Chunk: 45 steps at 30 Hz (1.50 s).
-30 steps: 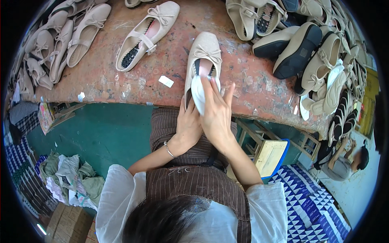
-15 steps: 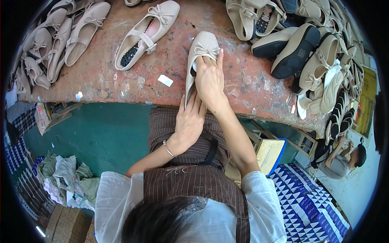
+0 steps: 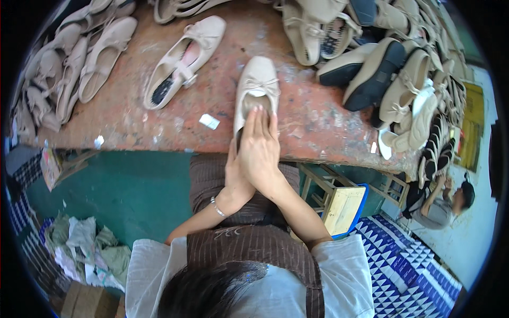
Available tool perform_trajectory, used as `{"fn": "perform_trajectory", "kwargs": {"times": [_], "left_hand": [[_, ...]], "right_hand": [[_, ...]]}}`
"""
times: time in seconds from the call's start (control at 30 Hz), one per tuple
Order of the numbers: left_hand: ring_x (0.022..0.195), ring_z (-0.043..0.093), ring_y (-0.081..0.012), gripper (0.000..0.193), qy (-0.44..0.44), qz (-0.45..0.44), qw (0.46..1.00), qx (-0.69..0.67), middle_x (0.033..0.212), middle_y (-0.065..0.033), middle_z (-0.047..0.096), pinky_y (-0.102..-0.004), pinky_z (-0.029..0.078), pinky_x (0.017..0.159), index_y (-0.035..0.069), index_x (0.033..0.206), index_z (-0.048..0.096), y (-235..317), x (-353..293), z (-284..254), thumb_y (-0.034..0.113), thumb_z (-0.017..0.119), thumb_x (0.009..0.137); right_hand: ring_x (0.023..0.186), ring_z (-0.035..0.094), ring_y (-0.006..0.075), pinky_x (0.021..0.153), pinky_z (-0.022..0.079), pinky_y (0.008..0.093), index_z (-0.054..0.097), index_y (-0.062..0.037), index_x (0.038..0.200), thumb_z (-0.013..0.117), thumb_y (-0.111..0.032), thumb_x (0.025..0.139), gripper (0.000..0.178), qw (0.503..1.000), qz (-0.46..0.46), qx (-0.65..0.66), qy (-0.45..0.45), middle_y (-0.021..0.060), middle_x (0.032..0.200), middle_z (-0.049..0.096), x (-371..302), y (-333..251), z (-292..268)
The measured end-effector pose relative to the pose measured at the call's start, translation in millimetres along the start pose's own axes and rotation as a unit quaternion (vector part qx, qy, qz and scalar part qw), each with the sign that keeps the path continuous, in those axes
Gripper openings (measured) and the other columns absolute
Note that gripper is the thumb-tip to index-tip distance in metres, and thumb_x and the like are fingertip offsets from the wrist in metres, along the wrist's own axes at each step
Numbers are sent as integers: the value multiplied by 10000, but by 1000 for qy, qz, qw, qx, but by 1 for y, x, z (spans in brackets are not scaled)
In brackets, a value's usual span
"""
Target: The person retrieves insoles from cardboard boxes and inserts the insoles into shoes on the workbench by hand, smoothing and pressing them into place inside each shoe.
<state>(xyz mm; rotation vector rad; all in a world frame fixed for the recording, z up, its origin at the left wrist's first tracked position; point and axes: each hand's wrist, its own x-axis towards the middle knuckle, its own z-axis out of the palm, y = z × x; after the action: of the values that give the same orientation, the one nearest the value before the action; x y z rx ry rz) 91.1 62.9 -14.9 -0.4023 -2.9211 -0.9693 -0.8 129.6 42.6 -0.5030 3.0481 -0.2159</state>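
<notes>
A beige flat shoe (image 3: 258, 76) with a small bow lies on the worn red table, its toe pointing away from me. My right hand (image 3: 261, 155) reaches into it, fingers stretched out and laid along the insole. Partly covered by that hand, my left hand (image 3: 236, 183) holds the shoe's heel end at the table's near edge. The heel itself is hidden behind my hands. Further left lies another beige shoe (image 3: 209, 33) with a strap and bow, a pink patch and dark dotted lining showing inside.
A white tag (image 3: 209, 121) lies left of the shoe. Beige shoes (image 3: 108, 55) crowd the table's left end, and more are piled at the right, one with its dark sole (image 3: 374, 79) showing. A wooden stool (image 3: 344, 209) stands below the table. Another person (image 3: 442, 204) sits at far right.
My right hand has drawn back from the shoe's toe toward its heel, fingers now flat on the insole. My view has shifted slightly, so the table sits lower.
</notes>
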Motion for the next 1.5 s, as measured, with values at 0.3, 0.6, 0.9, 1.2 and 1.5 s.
{"fn": "perform_trajectory", "kwargs": {"times": [0.3, 0.6, 0.9, 1.2, 1.5], "left_hand": [[1227, 503, -426, 477, -36, 49, 995, 83, 1267, -237, 579, -527, 396, 1043, -20, 1318, 535, 2, 10, -9, 155, 596, 878], [1075, 602, -448, 384, 35, -6, 997, -66, 1053, -296, 658, -498, 470, 945, -95, 1071, 647, -60, 0, -71, 250, 655, 903], [1168, 597, -281, 432, 478, -67, 835, 266, 1336, -207, 596, -410, 457, 981, -34, 1300, 586, -133, 118, -312, 278, 583, 1002], [930, 639, -369, 248, 102, -208, 958, 171, 1032, -186, 648, -426, 511, 791, 34, 1048, 658, -81, 112, -124, 139, 717, 831], [827, 623, -319, 149, 88, -32, 995, -31, 899, -116, 618, -399, 496, 723, 45, 928, 645, -48, 63, -91, 9, 691, 792]], "right_hand": [[1085, 641, 291, 1194, 100, 597, 629, 38, 1167, 503, -145, 871, 371, 1000, 15, -11, 6, 175, 1054, 673, 34, 21, 61], [1052, 682, 264, 1034, 452, 435, 738, -100, 1117, 639, -38, 839, 302, 817, -182, 545, 55, 115, 1091, 718, -16, 120, -53], [1155, 540, 396, 1007, 369, 506, 586, 19, 1225, 750, -322, 795, 573, 778, 532, -98, 321, 235, 1254, 570, -23, 434, -138], [861, 639, 419, 783, 474, 484, 651, 6, 917, 596, -315, 938, 326, 812, 367, 47, 452, 243, 923, 666, -39, 420, -163], [567, 488, 41, 505, 405, 195, 602, -21, 1122, 514, -202, 1038, 218, 669, 144, 624, 378, -12, 761, 556, -21, 217, -162]]}}
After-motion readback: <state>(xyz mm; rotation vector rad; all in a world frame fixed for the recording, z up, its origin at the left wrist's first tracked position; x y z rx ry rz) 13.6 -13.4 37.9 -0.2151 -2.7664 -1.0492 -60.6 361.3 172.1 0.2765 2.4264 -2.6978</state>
